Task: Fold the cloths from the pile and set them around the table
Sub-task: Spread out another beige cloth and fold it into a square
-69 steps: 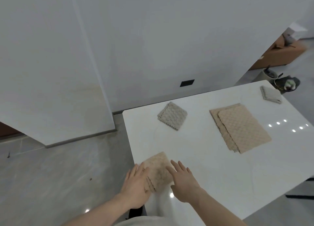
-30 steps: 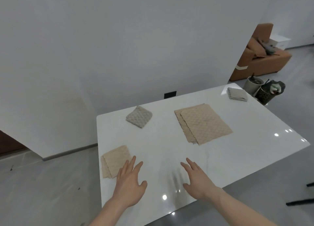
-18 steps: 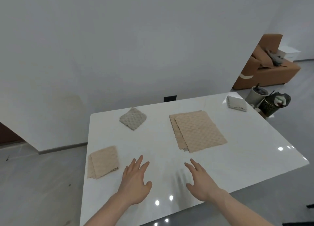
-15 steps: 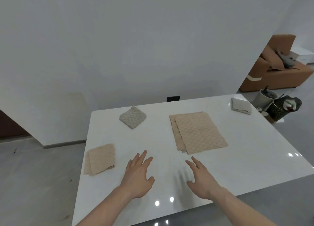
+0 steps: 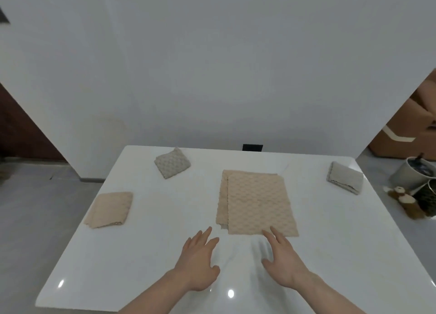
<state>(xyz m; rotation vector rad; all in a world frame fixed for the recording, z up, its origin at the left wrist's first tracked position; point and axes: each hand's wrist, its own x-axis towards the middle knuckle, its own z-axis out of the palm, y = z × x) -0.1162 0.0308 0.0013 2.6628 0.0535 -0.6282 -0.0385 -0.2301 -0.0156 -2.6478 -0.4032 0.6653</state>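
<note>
Pile (image 5: 256, 202) just beyond flat hands (image 5: 238, 264), right fingertips (image 5: 273, 232) perhaps touching.

Soft, even, dimmish light; small ceiling-lamp glints on the glossy table (image 5: 165, 254) near its front edge. Faint hand shadows, mild overall blur, wide-angle bending at the edges.

White table (image 5: 165, 254), beige cloth pile (image 5: 258, 202), three folded cloths

Two flat hands, left hand (image 5: 197, 263) and right hand (image 5: 282, 261), reach toward a beige cloth pile (image 5: 256, 202) on a white table (image 5: 330, 243).
</note>
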